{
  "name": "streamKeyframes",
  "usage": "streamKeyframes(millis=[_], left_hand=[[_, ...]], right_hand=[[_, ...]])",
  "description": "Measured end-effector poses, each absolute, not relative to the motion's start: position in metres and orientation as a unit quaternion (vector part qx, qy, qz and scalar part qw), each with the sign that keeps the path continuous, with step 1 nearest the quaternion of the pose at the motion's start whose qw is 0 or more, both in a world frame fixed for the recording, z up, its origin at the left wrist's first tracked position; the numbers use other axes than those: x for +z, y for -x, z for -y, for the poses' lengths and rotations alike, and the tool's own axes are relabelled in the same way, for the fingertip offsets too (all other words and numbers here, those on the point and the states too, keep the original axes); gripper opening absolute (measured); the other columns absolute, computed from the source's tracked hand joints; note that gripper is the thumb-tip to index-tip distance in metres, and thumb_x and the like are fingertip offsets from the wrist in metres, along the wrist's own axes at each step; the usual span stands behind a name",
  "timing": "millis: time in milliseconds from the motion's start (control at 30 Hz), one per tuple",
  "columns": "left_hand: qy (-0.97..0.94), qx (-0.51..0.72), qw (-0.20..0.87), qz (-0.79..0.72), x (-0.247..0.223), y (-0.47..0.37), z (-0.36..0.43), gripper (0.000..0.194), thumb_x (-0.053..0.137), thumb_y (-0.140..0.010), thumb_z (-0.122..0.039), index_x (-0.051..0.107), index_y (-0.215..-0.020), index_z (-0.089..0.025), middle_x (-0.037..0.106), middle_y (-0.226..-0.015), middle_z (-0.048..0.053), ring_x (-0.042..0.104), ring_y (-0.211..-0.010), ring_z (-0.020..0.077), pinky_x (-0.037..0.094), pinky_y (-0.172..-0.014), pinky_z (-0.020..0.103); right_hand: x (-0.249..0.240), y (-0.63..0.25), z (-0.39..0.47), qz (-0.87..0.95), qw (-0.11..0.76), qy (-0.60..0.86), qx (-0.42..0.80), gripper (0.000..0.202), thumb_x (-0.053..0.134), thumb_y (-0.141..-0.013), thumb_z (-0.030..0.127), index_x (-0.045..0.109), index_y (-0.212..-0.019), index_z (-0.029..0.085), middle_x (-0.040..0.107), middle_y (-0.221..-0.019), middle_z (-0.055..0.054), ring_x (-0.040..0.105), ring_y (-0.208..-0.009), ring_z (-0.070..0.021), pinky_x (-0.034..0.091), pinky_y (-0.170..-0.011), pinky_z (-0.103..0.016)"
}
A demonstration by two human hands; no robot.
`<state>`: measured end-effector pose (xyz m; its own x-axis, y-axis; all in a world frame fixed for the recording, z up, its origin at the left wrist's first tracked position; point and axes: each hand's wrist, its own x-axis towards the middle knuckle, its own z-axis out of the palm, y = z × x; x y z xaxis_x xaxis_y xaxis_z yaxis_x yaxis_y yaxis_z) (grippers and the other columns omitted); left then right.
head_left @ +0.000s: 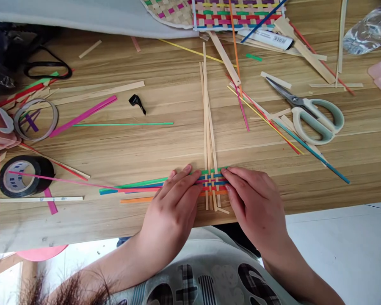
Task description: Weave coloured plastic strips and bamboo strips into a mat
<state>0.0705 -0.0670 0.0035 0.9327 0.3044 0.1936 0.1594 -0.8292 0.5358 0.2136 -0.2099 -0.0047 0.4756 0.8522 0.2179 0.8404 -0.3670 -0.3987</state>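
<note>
Several pale strips point(207, 127) run away from me across the wooden table, crossed near its front edge by coloured strips point(139, 184) in green, blue, red and orange. They interlace in a small woven patch point(211, 183). My left hand point(174, 203) lies over the coloured strips just left of the patch, its fingers pressing them down. At the right side of the patch, my right hand point(254, 199) holds the short strip ends between thumb and fingers. Part of the coloured strips is hidden under both hands. A short pale scrap point(222, 210) lies below the patch.
Scissors point(305, 108) lie partly spread at right, near loose coloured strips point(273, 123). Black tape point(44, 169), a clear tape roll point(55, 114) and magenta strips point(85, 115) are at left. A woven colourful piece point(238, 17), a white tube point(273, 39) and a plastic bottle point(368, 31) are farther back.
</note>
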Motion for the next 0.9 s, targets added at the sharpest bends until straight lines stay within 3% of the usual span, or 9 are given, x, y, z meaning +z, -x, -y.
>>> streamKeyframes(millis=[667, 900], left_hand=[[-0.953, 0.127, 0.249, -0.115, 0.0033, -0.0728, 0.0674, 0.023, 0.054, -0.088, 0.002, 0.061, -0.106, -0.011, 0.063, -0.123, 0.009, 0.049, -0.132, 0.0244, 0.039, -0.117, 0.046], [-0.952, 0.133, 0.256, -0.104, 0.0008, -0.0705, 0.0665, 0.028, 0.057, -0.087, 0.001, 0.06, -0.112, -0.01, 0.061, -0.127, 0.01, 0.047, -0.133, 0.0254, 0.038, -0.118, 0.047]], right_hand=[[-0.0034, -0.2136, 0.2085, 0.514, 0.219, 0.829, 0.024, 0.032, 0.057, -0.09, 0.013, 0.061, -0.121, 0.017, 0.067, -0.119, -0.005, 0.061, -0.102, -0.0213, 0.046, -0.093, -0.038], [-0.0064, -0.2125, 0.2135, 0.511, 0.27, 0.816, 0.001, 0.037, 0.064, -0.085, 0.009, 0.061, -0.122, 0.017, 0.067, -0.118, -0.008, 0.062, -0.105, -0.02, 0.048, -0.094, -0.037]])
